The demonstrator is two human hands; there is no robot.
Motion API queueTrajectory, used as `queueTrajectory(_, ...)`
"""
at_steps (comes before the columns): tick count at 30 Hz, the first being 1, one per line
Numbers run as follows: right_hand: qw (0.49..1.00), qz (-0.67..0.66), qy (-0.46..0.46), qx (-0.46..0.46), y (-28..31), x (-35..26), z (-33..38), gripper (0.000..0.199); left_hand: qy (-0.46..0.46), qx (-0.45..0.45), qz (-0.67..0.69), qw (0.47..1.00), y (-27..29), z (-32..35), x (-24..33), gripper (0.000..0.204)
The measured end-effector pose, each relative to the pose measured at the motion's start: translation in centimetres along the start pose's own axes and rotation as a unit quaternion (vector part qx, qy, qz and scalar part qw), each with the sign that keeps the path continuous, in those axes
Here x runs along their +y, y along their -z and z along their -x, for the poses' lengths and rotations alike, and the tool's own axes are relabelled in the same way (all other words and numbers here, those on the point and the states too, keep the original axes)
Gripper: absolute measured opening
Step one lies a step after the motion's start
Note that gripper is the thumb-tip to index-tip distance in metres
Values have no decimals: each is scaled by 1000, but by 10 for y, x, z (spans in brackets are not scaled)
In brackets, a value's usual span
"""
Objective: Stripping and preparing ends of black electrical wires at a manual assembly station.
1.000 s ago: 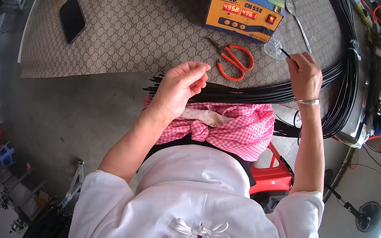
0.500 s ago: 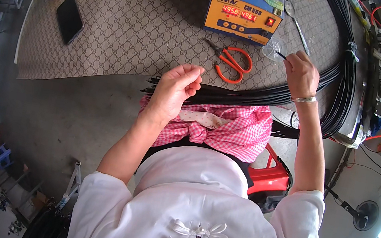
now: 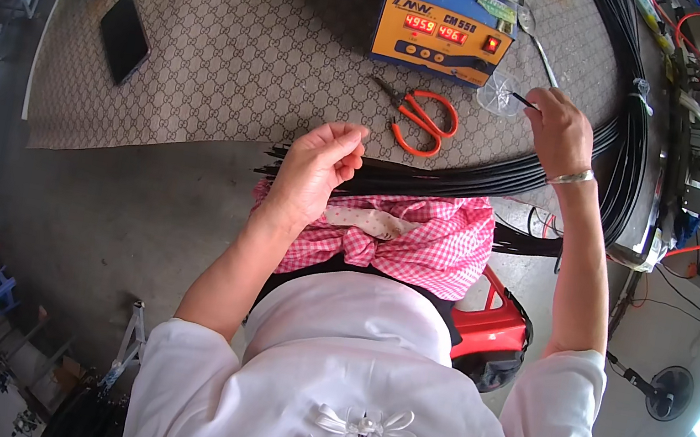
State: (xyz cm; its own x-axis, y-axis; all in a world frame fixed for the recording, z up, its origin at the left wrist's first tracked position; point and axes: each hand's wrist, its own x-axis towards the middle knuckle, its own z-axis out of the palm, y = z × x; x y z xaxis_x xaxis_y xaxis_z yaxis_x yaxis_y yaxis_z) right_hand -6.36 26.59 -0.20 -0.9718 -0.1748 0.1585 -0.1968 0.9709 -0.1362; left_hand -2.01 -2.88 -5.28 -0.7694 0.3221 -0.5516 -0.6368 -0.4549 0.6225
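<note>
Step, we judge: right hand (image 3: 565, 140) pinching thin black rod (image 3: 525, 101) at clear plastic dish (image 3: 493, 102); next needs steadiness. Left hand (image 3: 315, 166) apart, hold unclear.

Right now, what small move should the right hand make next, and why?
Perhaps lower the black stick slightly toward the clear dish: the right hand pinches it, and its tip appears over the dish's edge; whether they touch, I can't tell.

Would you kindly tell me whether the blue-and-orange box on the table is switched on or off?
On: the blue-and-orange box shows glowing red digits, and its front switch is lit.
</note>
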Motion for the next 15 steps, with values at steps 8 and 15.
queueTrajectory(8,987,118,40,-104,-1,5,-16,14,3,-6,2,1000,1,0,0,13)
queueTrajectory(15,987,112,43,-103,0,5,-20,10,6,-13,4,1000,4,-1,-1,12)
